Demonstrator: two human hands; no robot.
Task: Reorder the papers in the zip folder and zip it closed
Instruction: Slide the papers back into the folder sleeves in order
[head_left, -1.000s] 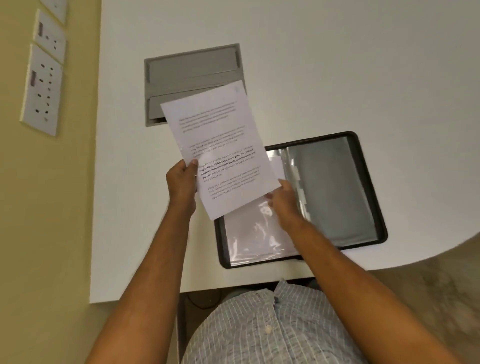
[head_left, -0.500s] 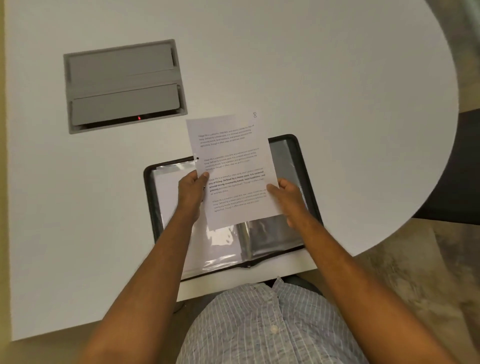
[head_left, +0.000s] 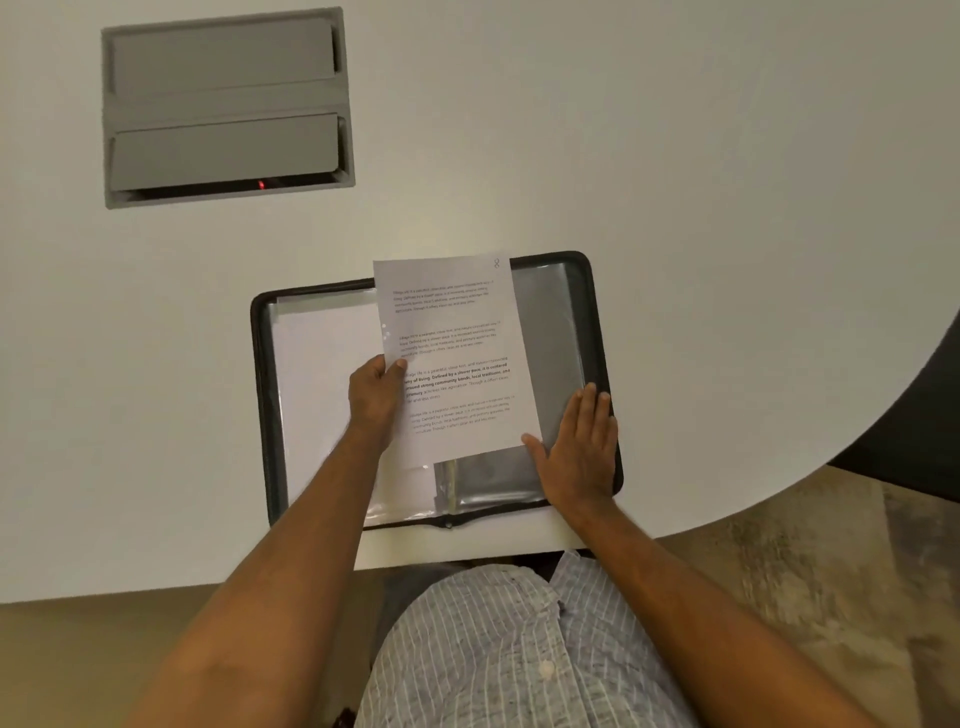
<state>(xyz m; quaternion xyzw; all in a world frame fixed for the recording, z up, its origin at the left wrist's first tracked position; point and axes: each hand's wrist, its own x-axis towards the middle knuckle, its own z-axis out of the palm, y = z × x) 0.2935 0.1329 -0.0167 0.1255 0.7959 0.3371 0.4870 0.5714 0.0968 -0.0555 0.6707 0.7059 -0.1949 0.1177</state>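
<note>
A black zip folder (head_left: 262, 395) lies open on the white table, near its front edge. Clear plastic sleeves fill both halves; the left half shows white sheets (head_left: 322, 374), the right half a grey sleeve (head_left: 545, 322). A printed sheet marked 8 (head_left: 452, 332) is held over the middle of the folder. My left hand (head_left: 375, 396) pinches its left edge between thumb and fingers. My right hand (head_left: 582, 447) lies flat with straight fingers on the folder's right half, its thumb touching the sheet's lower right corner.
A grey cable hatch (head_left: 223, 106) is set into the table (head_left: 675, 156) at the back left, with a small red light inside. The table's edge curves away at the right, over patterned carpet (head_left: 805, 582). My striped shirt (head_left: 519, 649) is just below the front edge.
My right hand has let go of the sheet's right edge and moved down to lie flat on the folder. My left hand keeps the sheet, which has sunk closer to the folder.
</note>
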